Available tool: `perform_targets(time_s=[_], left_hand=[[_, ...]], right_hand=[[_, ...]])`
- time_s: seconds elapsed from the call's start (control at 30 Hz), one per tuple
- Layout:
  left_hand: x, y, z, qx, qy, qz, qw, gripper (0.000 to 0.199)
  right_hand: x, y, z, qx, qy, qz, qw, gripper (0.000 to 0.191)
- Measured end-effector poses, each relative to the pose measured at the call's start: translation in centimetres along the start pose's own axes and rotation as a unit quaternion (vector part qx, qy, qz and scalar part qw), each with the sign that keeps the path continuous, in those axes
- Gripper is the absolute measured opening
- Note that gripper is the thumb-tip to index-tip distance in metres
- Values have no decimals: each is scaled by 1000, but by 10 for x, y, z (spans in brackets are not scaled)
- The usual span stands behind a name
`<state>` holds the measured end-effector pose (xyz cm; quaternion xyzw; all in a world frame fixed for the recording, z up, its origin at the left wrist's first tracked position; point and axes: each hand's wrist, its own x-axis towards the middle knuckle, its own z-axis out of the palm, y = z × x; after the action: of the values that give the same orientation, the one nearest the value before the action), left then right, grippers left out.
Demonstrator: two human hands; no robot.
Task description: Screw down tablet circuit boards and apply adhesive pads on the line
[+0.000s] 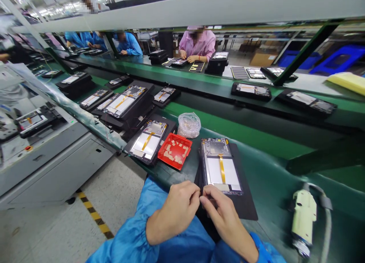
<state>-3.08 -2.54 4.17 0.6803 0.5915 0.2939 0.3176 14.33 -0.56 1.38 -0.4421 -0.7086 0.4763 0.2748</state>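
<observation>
blue-sleeved hands (pixel 176 209) pinch beside a yellow-ribboned tablet frame (pixel 221 166).

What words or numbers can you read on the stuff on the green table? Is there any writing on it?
None can be read: the tablet frame, the red tray and the pale corded tool show no clear words, and any tiny print is too small or blurred.

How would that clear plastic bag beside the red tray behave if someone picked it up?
The clear plastic bag probably feels floppy, since it slumps in a loose, crinkled mound. It likely shifts as its small contents slide about. Pushed, it would probably squash rather than roll.
</observation>
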Motion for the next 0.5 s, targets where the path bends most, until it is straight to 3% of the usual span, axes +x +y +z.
perform_targets(time_s=[0.3,0.5], left_hand=[[-1,-2,1,-13,3,-3,1000,22],[-1,-3,2,-3,19,1,1000,22]], right_hand=[[-1,3,2,19,4,16,1000,28],[0,-1,2,-19,32,-27,999,26]])
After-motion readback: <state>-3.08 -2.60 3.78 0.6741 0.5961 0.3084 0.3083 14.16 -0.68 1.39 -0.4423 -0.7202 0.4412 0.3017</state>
